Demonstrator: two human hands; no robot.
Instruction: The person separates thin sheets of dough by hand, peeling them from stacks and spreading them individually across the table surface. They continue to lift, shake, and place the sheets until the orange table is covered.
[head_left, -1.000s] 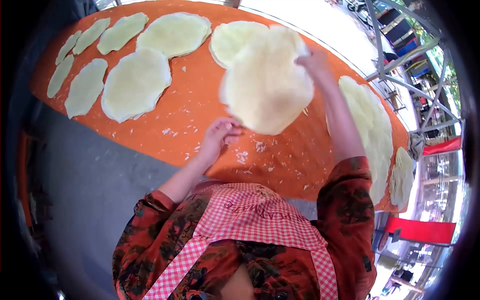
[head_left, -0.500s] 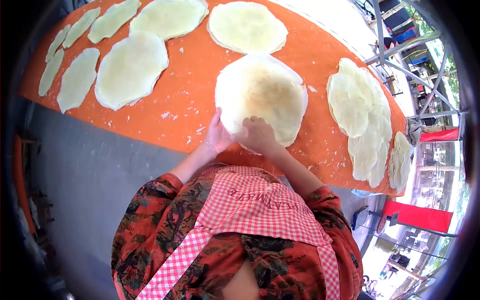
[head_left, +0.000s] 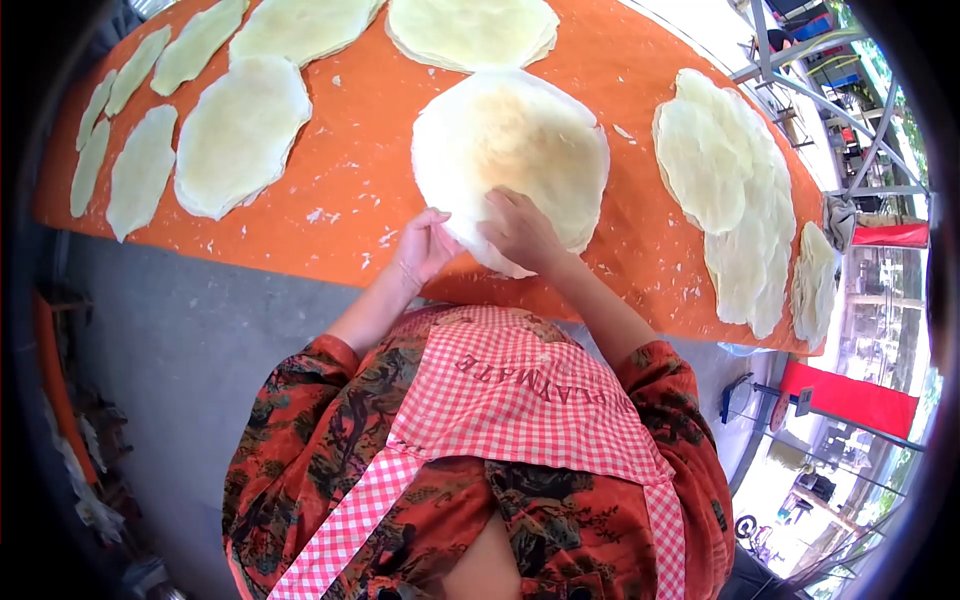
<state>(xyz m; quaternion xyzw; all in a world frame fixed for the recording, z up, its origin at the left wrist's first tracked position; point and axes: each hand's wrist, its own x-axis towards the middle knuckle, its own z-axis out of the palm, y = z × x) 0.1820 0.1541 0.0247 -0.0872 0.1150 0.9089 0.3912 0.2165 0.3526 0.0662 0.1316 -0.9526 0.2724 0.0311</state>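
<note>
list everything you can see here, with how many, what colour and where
table: one, orange, across the upper half
large round: one, pale with a browned middle, centre of the table
laid-out rounds: about eight, pale yellow, two rows at left and top
overlapping pile: one, pale, right side of the table
small stack: one, pale, far right edge
crumbs: many, white, scattered on the table
metal frame: one, grey, top right beyond the table
red panels: two, red, right side
floor: grey, lower left
apron: one, red and white check, over a red patterned shirt
left hand: one, at the large round's near rim
right hand: one, resting on the large round
</note>
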